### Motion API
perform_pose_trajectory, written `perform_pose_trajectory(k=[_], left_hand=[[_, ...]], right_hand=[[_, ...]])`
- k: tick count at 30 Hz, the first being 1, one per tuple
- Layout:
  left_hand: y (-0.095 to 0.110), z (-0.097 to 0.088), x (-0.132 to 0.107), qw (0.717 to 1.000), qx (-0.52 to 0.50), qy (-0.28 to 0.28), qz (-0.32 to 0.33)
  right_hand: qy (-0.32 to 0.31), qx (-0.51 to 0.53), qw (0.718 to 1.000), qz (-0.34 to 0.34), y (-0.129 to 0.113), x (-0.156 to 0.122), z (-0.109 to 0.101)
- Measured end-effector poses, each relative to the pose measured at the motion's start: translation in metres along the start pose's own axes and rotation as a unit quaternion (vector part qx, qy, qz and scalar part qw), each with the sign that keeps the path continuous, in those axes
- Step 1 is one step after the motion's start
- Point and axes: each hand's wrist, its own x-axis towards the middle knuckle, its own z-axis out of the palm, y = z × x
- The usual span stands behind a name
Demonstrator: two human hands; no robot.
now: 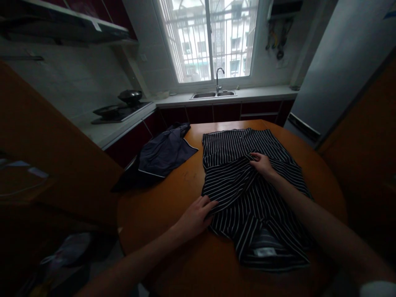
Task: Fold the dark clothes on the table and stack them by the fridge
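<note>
Both hands (198, 214) on striped shirt (247, 194), round table (161, 214)

A home kitchen: a steel sink (213, 94) sits under a barred window (210, 39), a wok (130, 96) rests on the hob (123, 112), dark red cabinets (216, 112) run below the counter (262, 93), beside a tall fridge (337, 70)

Dim kitchen, lit only by daylight through a barred window (210, 39) at 12 o'clock. A double sink (213, 94) with faucet (219, 78) is set in the pale countertop (262, 94) beneath, dark red cabinets (229, 112) below. A hob (120, 112) with wok (130, 96) is seen at 10 o'clock, a grey refrigerator (340, 70) at 2 o'clock. A round wooden table (173, 198) is placed centrally.
</note>
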Motion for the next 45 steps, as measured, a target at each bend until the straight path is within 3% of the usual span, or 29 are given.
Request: perform_pose_trajectory(k=[3,7,9,12,14,16,20,23,28,32,34,37,41,45], left_hand=[[0.010,-0.002,-0.007,0.999,-0.035,-0.020,0.014],[0.004,-0.027,0.011,0.987,-0.133,-0.067,0.054],[-0.019,-0.037,0.036,0.988,-0.151,-0.010,0.029],[-0.070,-0.037,0.087,0.984,-0.103,0.133,-0.065],[-0.101,-0.028,0.118,0.984,-0.061,0.126,-0.109],[-0.122,-0.016,0.138,0.987,-0.052,0.081,-0.126],[-0.137,0.005,0.146,0.991,-0.047,0.060,-0.111],[-0.141,0.013,0.144,0.987,-0.033,0.093,-0.127],[-0.142,0.017,0.142,0.978,0.016,0.109,-0.180],[-0.136,0.012,0.136,0.970,0.066,0.112,-0.207],[-0.127,0.007,0.139,0.967,0.091,0.119,-0.208],[-0.106,0.002,0.164,0.973,0.086,0.115,-0.179],[-0.079,0.012,0.226,0.984,0.005,0.038,-0.177],[-0.075,0.024,0.272,0.980,-0.012,0.018,-0.196]], right_hand=[[0.019,0.000,0.999,-0.029,-0.009,0.010,-0.001],[0.044,-0.049,0.992,-0.112,-0.016,0.024,-0.009],[0.040,-0.095,0.988,-0.112,-0.012,0.029,-0.013],[0.012,-0.134,0.989,-0.061,0.001,0.033,-0.014],[0.004,-0.136,0.990,-0.036,0.007,0.034,-0.015],[0.003,-0.123,0.992,-0.034,0.010,0.033,-0.017],[-0.006,-0.062,0.994,-0.085,0.006,0.033,-0.025],[0.001,-0.069,0.989,-0.131,0.005,0.034,-0.027],[0.027,-0.180,0.971,-0.155,0.013,0.037,-0.026],[0.091,-0.206,0.963,-0.150,0.019,0.029,-0.046],[0.094,-0.225,0.958,-0.149,0.022,0.019,-0.056],[0.055,-0.281,0.944,-0.166,0.031,-0.002,-0.059],[0.031,-0.368,0.916,-0.158,0.045,-0.028,-0.041],[-0.002,-0.439,0.890,-0.123,0.052,-0.038,-0.029]])
